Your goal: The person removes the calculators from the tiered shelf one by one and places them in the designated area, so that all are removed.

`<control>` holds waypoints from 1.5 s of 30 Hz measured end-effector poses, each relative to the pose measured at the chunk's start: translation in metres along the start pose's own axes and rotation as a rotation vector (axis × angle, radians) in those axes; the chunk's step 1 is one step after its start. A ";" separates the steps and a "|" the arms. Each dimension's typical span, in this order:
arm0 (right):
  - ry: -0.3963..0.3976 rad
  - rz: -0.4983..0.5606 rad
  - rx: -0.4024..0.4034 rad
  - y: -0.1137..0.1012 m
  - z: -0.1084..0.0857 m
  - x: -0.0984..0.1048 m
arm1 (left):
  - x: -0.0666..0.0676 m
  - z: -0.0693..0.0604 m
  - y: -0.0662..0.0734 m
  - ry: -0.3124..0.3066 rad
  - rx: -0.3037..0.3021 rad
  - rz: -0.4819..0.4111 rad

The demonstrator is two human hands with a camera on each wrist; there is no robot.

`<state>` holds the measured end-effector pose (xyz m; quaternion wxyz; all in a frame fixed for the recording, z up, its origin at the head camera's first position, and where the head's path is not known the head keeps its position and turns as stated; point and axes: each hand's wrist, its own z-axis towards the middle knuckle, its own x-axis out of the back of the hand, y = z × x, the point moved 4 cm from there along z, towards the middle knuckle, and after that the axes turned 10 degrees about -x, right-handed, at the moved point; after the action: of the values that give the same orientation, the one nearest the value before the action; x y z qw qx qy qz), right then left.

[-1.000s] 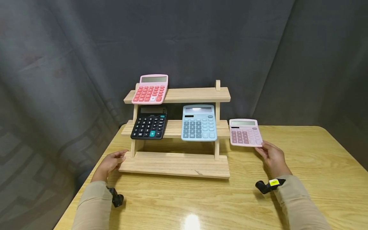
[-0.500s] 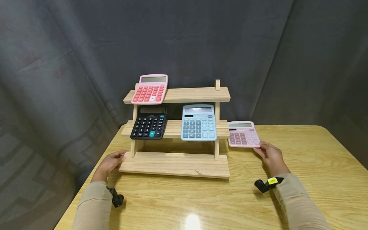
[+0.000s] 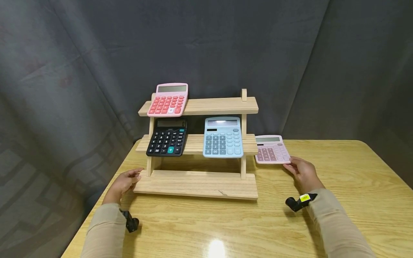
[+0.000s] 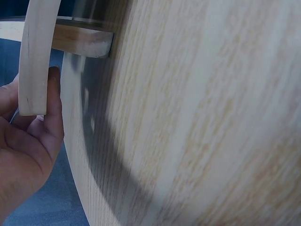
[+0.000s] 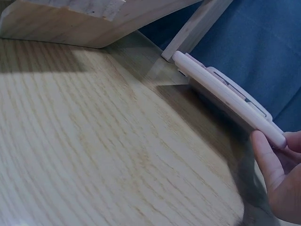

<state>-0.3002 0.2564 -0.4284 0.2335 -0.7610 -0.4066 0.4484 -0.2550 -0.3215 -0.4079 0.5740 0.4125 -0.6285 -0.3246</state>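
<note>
My left hand (image 3: 123, 183) grips the left end of the bottom board of a three-tier wooden rack (image 3: 196, 183); in the left wrist view the fingers and thumb of the hand (image 4: 35, 127) lie on both faces of the board's end (image 4: 35, 70). Right of the rack, my right hand (image 3: 304, 174) pinches the lower right corner of a light pink calculator (image 3: 272, 150), its left edge partly behind the middle board. The right wrist view shows that calculator (image 5: 230, 99) tilted above the table, thumb and finger of the hand (image 5: 282, 174) at its corner.
On the top board a pink calculator with red keys (image 3: 168, 100) leans at the left. The middle board carries a black calculator (image 3: 167, 138) at the left and a light blue one (image 3: 223, 138) at the right. Grey curtains (image 3: 206, 46) hang behind the wooden table (image 3: 193, 222).
My right hand has moved the light pink calculator left, toward the rack, so that its left edge is partly covered. The left hand has stayed on the bottom board.
</note>
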 end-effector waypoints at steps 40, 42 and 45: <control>0.291 -0.114 0.037 -0.001 -0.004 0.008 | 0.000 0.000 0.000 -0.011 -0.018 -0.022; 0.318 -0.185 0.034 -0.002 -0.003 0.007 | 0.000 0.000 0.001 -0.010 -0.020 -0.019; 0.347 -0.269 0.013 -0.004 -0.004 0.004 | 0.000 0.001 0.001 -0.012 -0.027 -0.027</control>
<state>-0.2972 0.2622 -0.4254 0.3629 -0.7641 -0.4553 0.2779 -0.2558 -0.3210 -0.4067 0.5714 0.4114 -0.6218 -0.3431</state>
